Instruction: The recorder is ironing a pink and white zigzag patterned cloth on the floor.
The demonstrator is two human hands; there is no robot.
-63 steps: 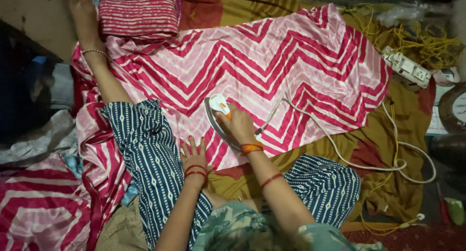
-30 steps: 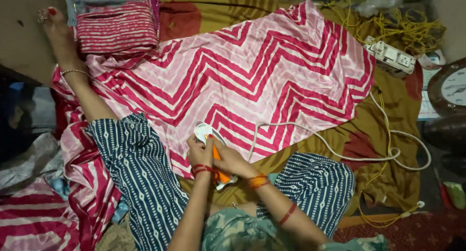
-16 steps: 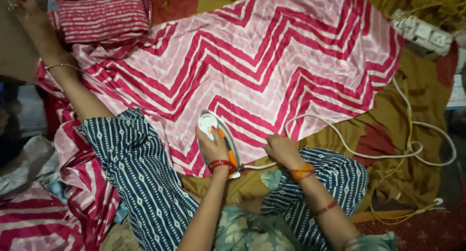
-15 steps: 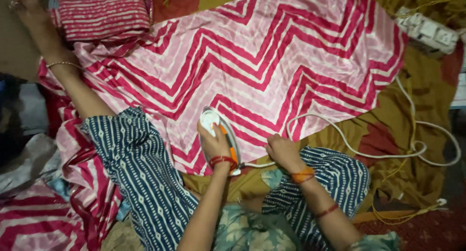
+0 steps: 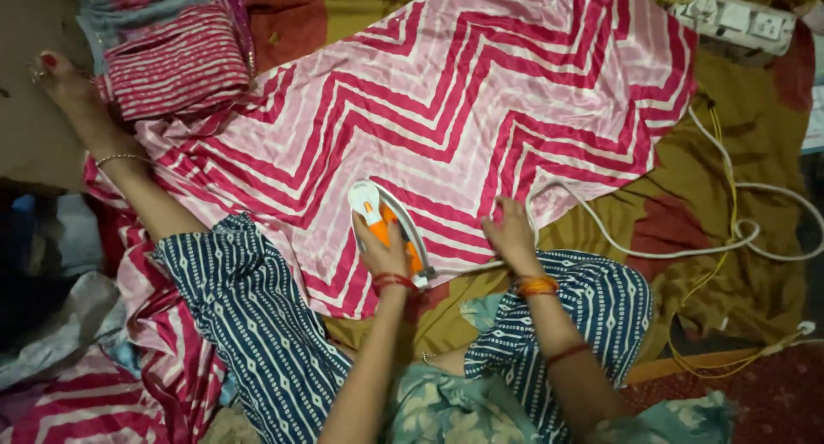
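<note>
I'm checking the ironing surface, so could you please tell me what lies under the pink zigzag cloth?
Under the pink zigzag cloth lies a mustard-yellow sheet with red patches, showing past its edges. What lies beneath the cloth's middle is covered. On top, the left hand holds the iron.

No packages, labels, signs or screens show anywhere in this head view.
</note>
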